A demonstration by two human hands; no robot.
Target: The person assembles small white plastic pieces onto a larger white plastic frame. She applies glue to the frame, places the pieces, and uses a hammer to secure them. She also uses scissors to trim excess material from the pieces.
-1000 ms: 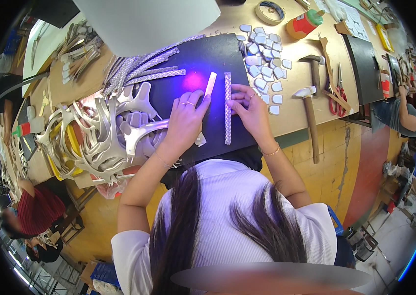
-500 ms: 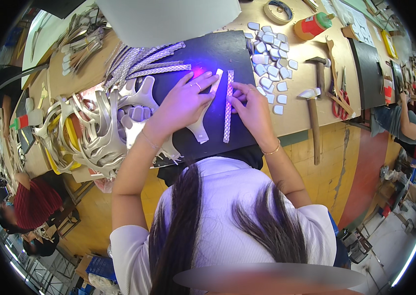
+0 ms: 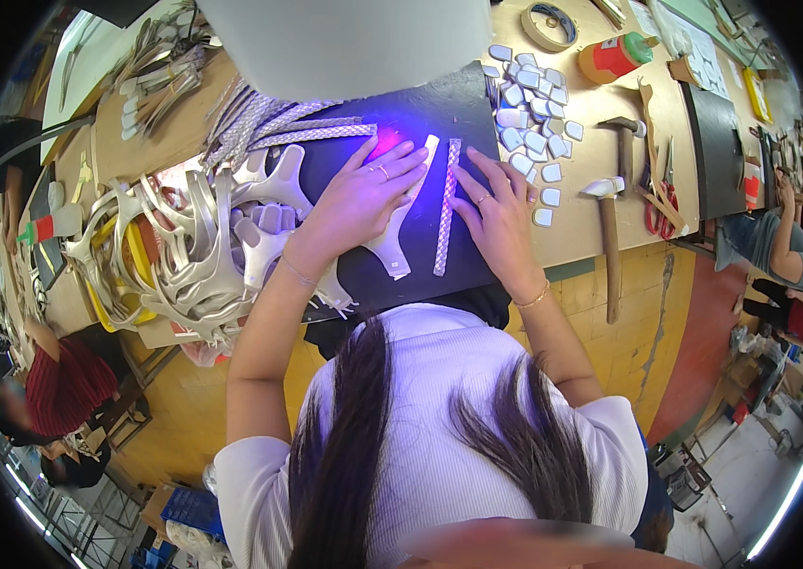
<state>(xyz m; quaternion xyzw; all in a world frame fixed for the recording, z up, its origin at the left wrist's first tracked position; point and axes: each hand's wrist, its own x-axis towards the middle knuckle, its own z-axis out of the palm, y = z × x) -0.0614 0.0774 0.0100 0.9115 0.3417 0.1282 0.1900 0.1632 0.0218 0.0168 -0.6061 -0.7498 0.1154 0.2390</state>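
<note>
My left hand lies flat, fingers spread, on a pale Y-shaped strap piece on a black mat under violet light. My right hand rests beside it, fingertips touching a narrow glittery braided strip that lies straight on the mat between both hands. Neither hand grips anything; both press down.
A heap of pale strap pieces sits left of the mat. More braided strips fan out at the back. Small pale tiles, a hammer, scissors, a tape roll and a glue bottle lie right. Other people sit at both sides.
My left hand, which held the pale strap piece up near the light, has laid it down and flattened onto it. The right hand has stayed by the braided strip.
</note>
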